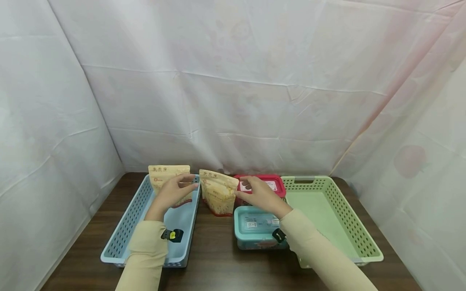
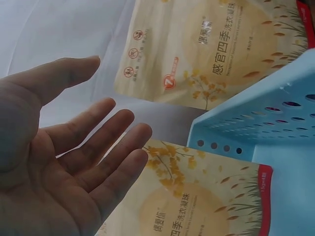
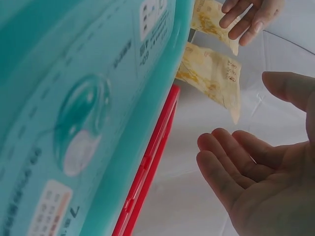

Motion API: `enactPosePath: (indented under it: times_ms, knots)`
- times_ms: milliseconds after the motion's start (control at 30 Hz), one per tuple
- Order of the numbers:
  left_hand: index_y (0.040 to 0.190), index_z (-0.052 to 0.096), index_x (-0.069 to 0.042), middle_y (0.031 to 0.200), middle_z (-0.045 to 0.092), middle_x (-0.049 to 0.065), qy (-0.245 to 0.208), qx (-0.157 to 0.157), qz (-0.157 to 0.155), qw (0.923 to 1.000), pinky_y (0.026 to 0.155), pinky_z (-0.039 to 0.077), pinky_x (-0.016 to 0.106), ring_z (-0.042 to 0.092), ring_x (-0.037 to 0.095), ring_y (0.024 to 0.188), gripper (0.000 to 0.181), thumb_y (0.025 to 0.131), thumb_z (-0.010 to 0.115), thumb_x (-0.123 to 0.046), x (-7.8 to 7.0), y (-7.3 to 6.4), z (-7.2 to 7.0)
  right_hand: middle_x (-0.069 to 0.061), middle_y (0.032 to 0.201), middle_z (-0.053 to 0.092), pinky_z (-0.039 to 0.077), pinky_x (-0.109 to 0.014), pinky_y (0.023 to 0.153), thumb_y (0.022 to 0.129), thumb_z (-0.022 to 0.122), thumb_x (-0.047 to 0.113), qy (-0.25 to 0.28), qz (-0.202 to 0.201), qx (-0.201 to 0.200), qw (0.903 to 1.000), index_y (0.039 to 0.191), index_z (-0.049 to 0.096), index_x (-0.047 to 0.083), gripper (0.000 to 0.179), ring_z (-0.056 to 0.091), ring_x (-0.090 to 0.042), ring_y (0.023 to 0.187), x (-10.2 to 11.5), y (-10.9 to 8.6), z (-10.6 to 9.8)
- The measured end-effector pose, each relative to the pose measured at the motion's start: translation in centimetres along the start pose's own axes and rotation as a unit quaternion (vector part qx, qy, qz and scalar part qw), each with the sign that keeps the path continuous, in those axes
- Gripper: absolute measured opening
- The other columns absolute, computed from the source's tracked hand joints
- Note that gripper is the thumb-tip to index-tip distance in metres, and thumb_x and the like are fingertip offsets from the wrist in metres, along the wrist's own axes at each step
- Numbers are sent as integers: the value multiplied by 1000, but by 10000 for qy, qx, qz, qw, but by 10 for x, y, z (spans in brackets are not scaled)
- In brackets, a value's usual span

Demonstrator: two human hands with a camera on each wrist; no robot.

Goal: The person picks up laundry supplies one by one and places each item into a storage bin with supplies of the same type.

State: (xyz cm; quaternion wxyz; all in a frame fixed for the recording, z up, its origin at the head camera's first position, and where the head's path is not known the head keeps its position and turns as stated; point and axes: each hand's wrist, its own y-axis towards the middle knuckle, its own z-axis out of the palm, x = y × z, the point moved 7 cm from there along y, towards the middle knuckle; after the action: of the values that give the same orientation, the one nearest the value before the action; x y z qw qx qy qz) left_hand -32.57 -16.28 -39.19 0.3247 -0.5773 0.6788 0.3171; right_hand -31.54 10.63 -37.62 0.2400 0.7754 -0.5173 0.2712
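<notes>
On the dark wood-grain worktop, a blue perforated plastic basket on the left and a pale green perforated plastic basket on the right flank a teal rectangular lidded box. Farther back, the left hand and right hand both hold nothing, fingers loosely extended, thumbs apart. Between them stands a cream flower-printed pouch, beside the blue basket; a matching cream pouch stands inside it. Behind the teal box sits a red-lidded box.

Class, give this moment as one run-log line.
left hand: open, empty | right hand: open, empty | left bag: in blue basket | right bag: on table
</notes>
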Motion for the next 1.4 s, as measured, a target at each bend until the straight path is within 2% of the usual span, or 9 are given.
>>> enactPosePath:
  times_ms: [200,567,767,1000,1133,1300,1400]
  knots:
    - [143,54,-8,141,56,16,173,31,-74,9998,103,43,58,52,37,128,64,95,65,-49,-1,8,3,-12,123,65,54,-44,94,93,73,34,78,71,259,9996,139,55,2,59,61,-29,115,-2,9,1]
    - [144,49,1,139,55,23,415,183,-201,9988,105,41,57,51,40,128,64,98,66,-39,3,21,11,-5,110,67,55,-43,88,91,72,41,-115,480,696,9964,128,64,5,52,62,-22,103,-14,24,4]
    - [145,49,1,136,58,21,465,244,-313,9981,104,42,58,51,40,128,65,97,67,-39,7,24,16,-2,110,68,56,-42,86,91,73,40,-168,557,858,9946,119,69,9,42,63,-20,98,-18,28,9]
    - [145,51,-2,133,62,18,508,238,-346,9978,97,49,52,56,38,123,63,97,67,-40,7,28,19,0,96,68,55,-36,76,91,73,38,-214,572,1013,9930,110,72,10,34,61,-18,84,-15,31,13]
    - [141,54,0,129,64,20,562,225,-279,9978,94,51,51,58,39,119,57,98,66,-37,7,30,22,-5,90,70,53,-33,68,93,72,36,-177,512,1120,9922,100,73,11,26,63,-23,79,-12,31,16]
    - [134,61,1,126,65,22,634,84,-205,9977,96,49,55,58,40,119,48,98,66,-32,4,32,23,-15,89,72,52,-31,62,95,70,32,-149,454,1314,9902,96,74,7,26,67,-36,82,-12,31,21]
    - [130,65,0,124,66,21,671,-5,-156,9976,95,49,56,59,40,117,43,99,66,-30,3,32,23,-15,87,71,52,-31,61,95,70,32,-231,431,1328,9899,95,75,7,26,66,-32,78,-12,32,22]
